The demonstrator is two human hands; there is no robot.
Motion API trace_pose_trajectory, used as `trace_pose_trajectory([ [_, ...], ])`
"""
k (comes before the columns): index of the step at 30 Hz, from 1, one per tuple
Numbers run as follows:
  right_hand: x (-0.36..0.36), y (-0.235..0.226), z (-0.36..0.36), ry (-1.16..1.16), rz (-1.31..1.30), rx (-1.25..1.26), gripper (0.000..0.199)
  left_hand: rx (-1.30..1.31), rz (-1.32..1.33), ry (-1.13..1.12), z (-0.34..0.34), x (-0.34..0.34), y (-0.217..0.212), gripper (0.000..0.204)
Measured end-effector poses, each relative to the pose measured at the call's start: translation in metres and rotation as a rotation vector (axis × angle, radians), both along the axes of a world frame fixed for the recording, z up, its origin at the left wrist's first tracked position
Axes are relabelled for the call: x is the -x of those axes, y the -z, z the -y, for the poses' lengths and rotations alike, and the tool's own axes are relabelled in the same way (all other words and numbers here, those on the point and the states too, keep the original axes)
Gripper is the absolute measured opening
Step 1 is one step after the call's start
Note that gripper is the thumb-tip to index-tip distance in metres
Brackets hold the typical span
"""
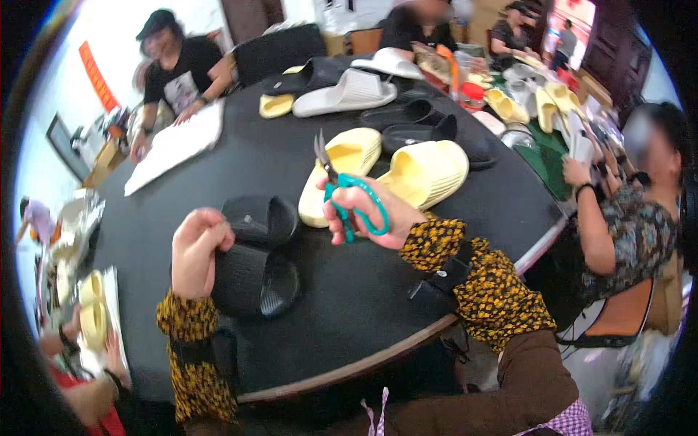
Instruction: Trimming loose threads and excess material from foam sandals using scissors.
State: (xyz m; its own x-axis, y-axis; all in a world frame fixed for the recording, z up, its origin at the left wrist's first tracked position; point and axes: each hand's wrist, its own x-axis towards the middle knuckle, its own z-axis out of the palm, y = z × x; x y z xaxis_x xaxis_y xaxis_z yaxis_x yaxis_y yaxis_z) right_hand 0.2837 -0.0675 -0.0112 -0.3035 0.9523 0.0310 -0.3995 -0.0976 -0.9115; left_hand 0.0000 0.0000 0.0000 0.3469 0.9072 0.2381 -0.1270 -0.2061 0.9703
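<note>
Two forearms in yellow-and-black patterned sleeves reach up from the lower edge over a round black tabletop (pixel 349 320). Left hand (pixel 198 251) has its grip closed around the side of one black slipper (pixel 254 280), with a second black slipper (pixel 259 218) lying just behind it; right hand (pixel 367 211) is curled shut through the teal handles of one pair of scissors (pixel 342 192), blades pointing up. Two pale yellow slippers (pixel 418 174) lie just beyond the scissors, and several more slippers in black, white and yellow sit farther back, where other people work around the tabletop.
</note>
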Motion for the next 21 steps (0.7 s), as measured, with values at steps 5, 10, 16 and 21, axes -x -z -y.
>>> trace_pose_trajectory([
  [5, 0.026, -0.013, 0.003, -0.154, -0.008, 0.091, 0.035, 0.056, 0.028, -0.005, 0.006, -0.014, -0.009, 0.008],
  [10, 0.021, -0.012, 0.016, -0.347, 0.003, 0.165, 0.044, 0.088, 0.076, -0.014, 0.013, -0.039, -0.005, 0.007],
  [16, 0.013, 0.015, 0.012, -0.550, -0.120, 0.217, 0.047, 0.115, 0.136, -0.025, 0.011, -0.044, -0.007, 0.006],
  [21, 0.013, 0.022, 0.011, -0.605, -0.162, 0.352, 0.047, 0.124, 0.155, -0.067, 0.012, -0.043, -0.007, 0.005],
])
